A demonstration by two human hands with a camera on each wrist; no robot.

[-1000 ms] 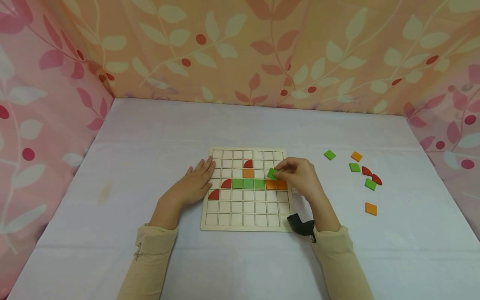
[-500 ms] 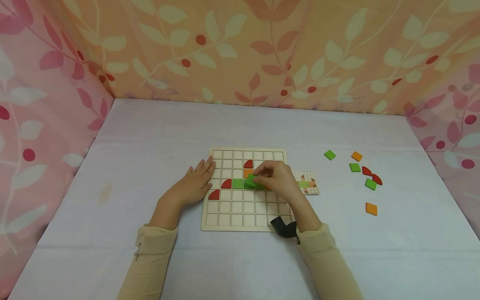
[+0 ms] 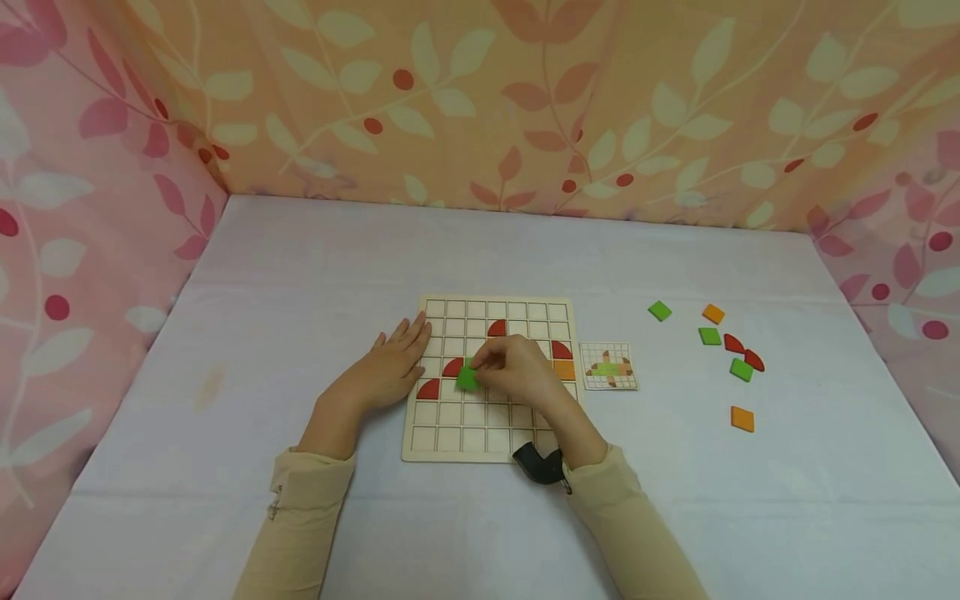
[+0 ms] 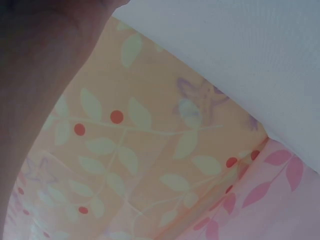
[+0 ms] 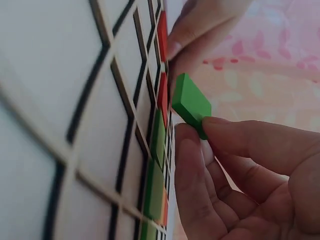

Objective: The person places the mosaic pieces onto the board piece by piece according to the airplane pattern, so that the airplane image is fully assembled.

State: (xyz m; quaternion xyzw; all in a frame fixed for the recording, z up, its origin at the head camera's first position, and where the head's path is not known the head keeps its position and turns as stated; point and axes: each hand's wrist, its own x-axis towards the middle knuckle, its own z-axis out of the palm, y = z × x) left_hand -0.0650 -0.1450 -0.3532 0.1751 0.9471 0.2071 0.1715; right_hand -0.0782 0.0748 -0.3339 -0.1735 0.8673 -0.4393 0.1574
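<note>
My right hand [image 3: 517, 371] pinches a green square tile [image 3: 467, 379] between thumb and fingers, tilted over the wooden grid board [image 3: 450, 443]. In the right wrist view the green tile [image 5: 192, 99] is held just off the board's surface. Red quarter-round pieces [image 3: 427, 389] and an orange tile [image 3: 564, 370] lie in the grid. A row of green tiles [image 5: 155, 189] shows in the right wrist view; from the head my right hand mostly covers it. My left hand [image 3: 386, 367] rests flat at the board's left edge, fingers extended. The left wrist view shows mainly curtain and cloth.
Right of the board lies a small pattern card [image 3: 609, 367]. Farther right are loose green tiles [image 3: 660, 311], orange tiles [image 3: 742, 418] and red quarter-rounds [image 3: 733, 342]. A black curved piece [image 3: 538, 463] hangs at my right wrist. Patterned curtains [image 3: 480, 108] border the white table.
My right hand has moved left across the board with the green tile. The pattern card and a red piece at the board's right side came into view. My left hand stayed put.
</note>
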